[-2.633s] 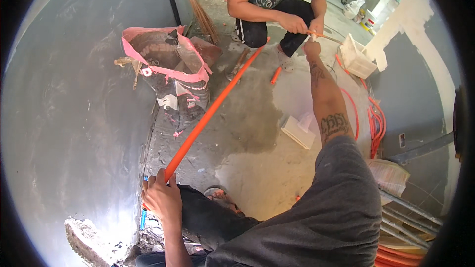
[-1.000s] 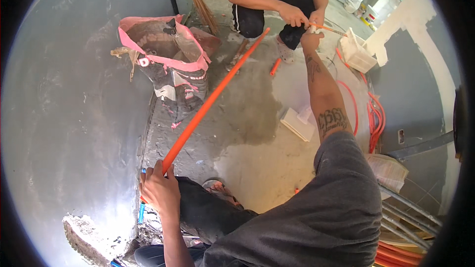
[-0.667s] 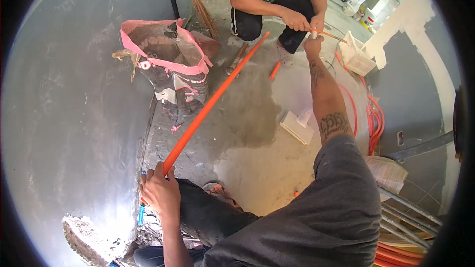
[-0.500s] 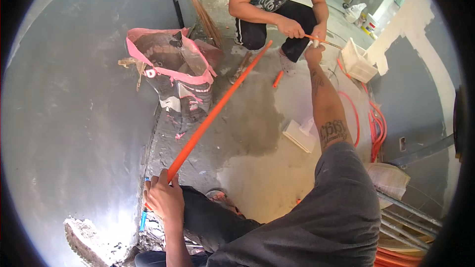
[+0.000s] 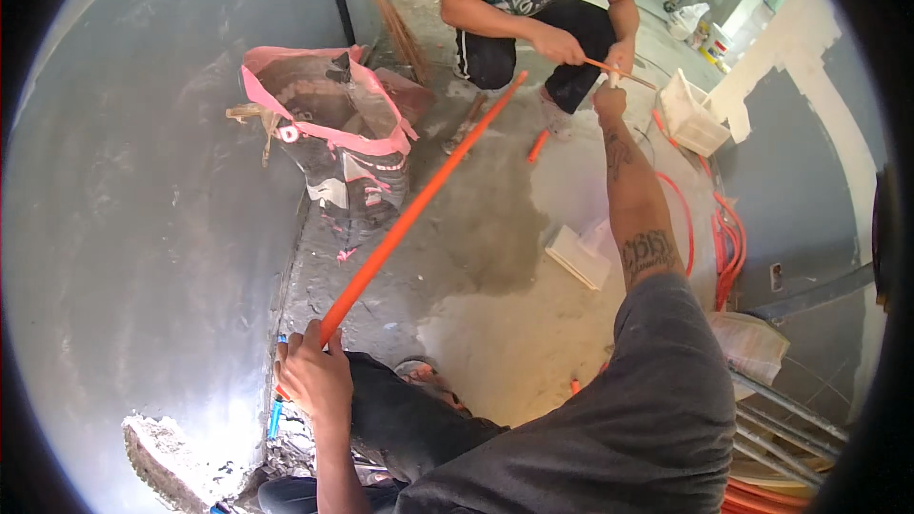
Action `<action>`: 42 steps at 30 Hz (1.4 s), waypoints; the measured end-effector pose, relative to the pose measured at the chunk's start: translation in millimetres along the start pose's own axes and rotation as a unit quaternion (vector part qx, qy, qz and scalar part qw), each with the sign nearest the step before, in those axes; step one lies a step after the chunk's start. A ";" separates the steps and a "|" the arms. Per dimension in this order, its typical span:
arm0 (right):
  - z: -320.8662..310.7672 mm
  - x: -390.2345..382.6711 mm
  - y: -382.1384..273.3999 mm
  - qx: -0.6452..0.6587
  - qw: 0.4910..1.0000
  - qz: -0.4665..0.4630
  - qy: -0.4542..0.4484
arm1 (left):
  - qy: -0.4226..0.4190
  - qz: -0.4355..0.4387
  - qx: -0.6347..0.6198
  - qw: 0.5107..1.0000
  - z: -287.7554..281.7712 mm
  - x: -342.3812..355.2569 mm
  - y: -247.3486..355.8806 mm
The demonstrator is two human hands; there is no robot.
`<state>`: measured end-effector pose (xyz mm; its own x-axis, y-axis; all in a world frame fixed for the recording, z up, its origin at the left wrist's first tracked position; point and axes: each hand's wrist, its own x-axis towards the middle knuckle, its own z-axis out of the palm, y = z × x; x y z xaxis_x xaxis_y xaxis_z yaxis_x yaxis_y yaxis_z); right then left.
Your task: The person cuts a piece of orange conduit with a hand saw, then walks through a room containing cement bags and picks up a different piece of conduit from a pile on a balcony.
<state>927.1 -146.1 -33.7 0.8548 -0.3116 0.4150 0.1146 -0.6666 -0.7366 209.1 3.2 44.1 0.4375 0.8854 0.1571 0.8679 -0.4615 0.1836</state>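
My left hand (image 5: 314,371) is wrapped round the lower end of a long orange pipe (image 5: 419,214), which slants up and away to the right. With my right arm stretched far forward, my right hand (image 5: 609,103) is closed on something small and whitish that I cannot make out. It is right by the hands of a crouching co-worker (image 5: 519,0) in a mask. A thin orange-brown rod (image 5: 600,65) is in the co-worker's hands (image 5: 557,45), just above my right hand. Whether my fingers touch that rod is unclear.
A sack with a pink rim (image 5: 333,138) stands by the grey wall (image 5: 143,209), near a broom (image 5: 386,14). A white plastic piece (image 5: 579,257) and a short orange pipe (image 5: 538,146) lie on the floor. At right are a white basket (image 5: 690,114), orange tubing (image 5: 728,252) and metal bars (image 5: 790,419).
The co-worker's hands and the thin rod have shifted slightly near my right hand. My left hand still grips the orange pipe, nearly unmoved.
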 end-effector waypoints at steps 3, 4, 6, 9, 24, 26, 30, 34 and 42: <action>22.3 -59.6 -35.0 0.258 0.938 0.111 -0.205 | 0.020 -0.018 0.037 0.999 -3.0 -4.2 -11.0; 30.9 -69.8 -36.9 0.260 0.935 0.119 -0.211 | 0.021 -0.020 0.047 0.998 -4.2 -3.7 -10.0; 60.3 -96.6 -36.7 0.172 0.947 0.111 -0.246 | 0.004 -0.039 0.069 0.997 -7.4 -3.7 -7.4; 36.3 58.4 30.4 0.091 0.985 -0.125 -0.075 | 0.012 0.009 -0.025 1.000 3.9 -1.9 3.8; -2.6 64.8 26.3 0.173 0.985 -0.015 -0.001 | 0.036 0.019 -0.046 0.998 3.9 0.7 6.8; 42.9 -53.4 -7.5 0.193 0.964 0.087 -0.161 | 0.019 -0.020 0.034 0.999 -0.1 -1.8 -6.1; 33.1 -40.5 -15.0 0.151 0.977 0.044 -0.144 | 0.027 -0.007 0.014 1.000 1.4 -2.6 -6.2; 48.3 -38.4 1.5 0.148 0.972 0.017 -0.184 | 0.038 -0.011 0.024 0.999 0.8 -3.9 -4.6; 65.3 -69.1 -11.5 0.156 0.966 0.058 -0.198 | 0.015 -0.022 0.062 0.998 -3.9 -3.6 -6.7</action>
<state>899.8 -72.8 -88.8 0.9905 -0.0480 0.1287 0.1003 -0.3876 -0.9164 200.8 2.9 46.1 0.3918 0.9020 0.1811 0.9098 -0.4091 0.0694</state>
